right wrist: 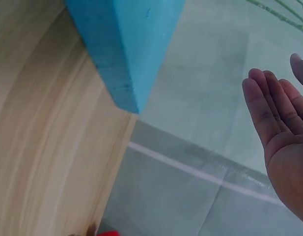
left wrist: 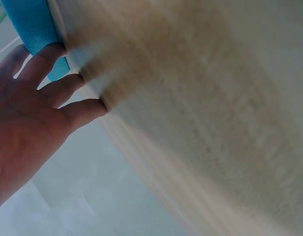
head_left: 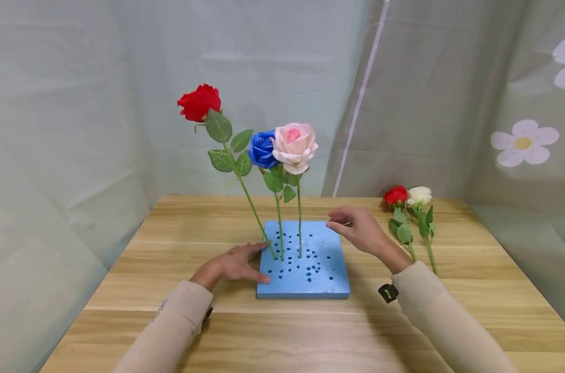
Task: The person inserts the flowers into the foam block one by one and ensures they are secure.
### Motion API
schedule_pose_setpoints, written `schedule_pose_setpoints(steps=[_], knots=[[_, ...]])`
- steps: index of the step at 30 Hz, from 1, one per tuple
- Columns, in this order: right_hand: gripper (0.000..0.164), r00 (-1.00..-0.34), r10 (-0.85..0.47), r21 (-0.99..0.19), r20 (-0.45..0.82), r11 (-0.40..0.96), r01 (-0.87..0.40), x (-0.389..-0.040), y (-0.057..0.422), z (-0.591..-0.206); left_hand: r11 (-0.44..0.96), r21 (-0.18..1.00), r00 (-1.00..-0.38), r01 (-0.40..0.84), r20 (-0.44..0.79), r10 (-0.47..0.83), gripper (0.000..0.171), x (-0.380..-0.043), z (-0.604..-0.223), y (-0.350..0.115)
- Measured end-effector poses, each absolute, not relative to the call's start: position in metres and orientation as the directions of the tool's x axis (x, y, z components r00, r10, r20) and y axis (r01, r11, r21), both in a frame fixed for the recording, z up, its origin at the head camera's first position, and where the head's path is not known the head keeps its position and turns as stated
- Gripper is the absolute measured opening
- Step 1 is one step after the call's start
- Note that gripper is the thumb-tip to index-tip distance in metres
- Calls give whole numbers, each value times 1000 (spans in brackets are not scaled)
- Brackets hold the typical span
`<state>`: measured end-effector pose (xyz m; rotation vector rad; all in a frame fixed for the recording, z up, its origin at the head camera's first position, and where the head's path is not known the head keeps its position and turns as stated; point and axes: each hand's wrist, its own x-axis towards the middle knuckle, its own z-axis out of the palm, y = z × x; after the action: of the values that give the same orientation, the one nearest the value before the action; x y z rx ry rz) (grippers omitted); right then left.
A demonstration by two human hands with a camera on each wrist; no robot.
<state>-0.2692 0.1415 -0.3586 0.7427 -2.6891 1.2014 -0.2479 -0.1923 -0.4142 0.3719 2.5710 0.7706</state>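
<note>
A square blue foam block (head_left: 329,285) dotted with holes lies on the table. Three artificial roses stand in it: a tall red rose (head_left: 199,103) leaning left, a blue rose (head_left: 262,149) and a pale pink rose (head_left: 295,148) in front of the blue bloom. My left hand (head_left: 237,261) rests against the block's left edge with its fingers spread; the left wrist view shows the fingertips (left wrist: 55,49) at the block's side. Above the block's right back corner hovers my right hand (head_left: 359,228), its fingers loosely bent and holding nothing, as the right wrist view also shows.
On the table's right side lie a red rose (head_left: 396,195) and a white rose (head_left: 419,196), side by side, stems toward the front. Behind the wooden table (head_left: 179,223) hangs a grey-green curtain (head_left: 273,62); flowers are printed on its right part.
</note>
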Motion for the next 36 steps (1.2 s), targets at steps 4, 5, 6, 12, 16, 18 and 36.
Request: schedule_pose_setpoints(steps=[4,5,6,12,16,18,36], knots=[[31,-888,-363,-684,281,573,-451,-270,150,-364,805,578,-871,130,-322,372,102,-248,-414,-192],[31,-892,-356,-688,278,574,-444,-270,152,-364,804,580,-871,129,-321,372,102,-248,-414,-193],[31,-894,-352,-690,277,575,-440,-270,154,-365,804,581,-871,127,-323,371,102,-248,-414,-193],[29,-892,-341,-674,296,588,-448,-268,168,-372,811,573,-871,120,-331,363,102,-247,-416,-192],[29,-897,-327,-673,297,595,-440,-267,179,-376,809,576,-875,116,-327,358,102,-247,-416,-191],[30,-900,-320,-675,296,597,-434,-266,186,-378,809,577,-875,114,-327,356,102,-247,-416,-191],[34,-950,-224,-746,217,590,-309,-264,241,-397,797,591,-873,124,-317,370,103,-248,-416,-192]])
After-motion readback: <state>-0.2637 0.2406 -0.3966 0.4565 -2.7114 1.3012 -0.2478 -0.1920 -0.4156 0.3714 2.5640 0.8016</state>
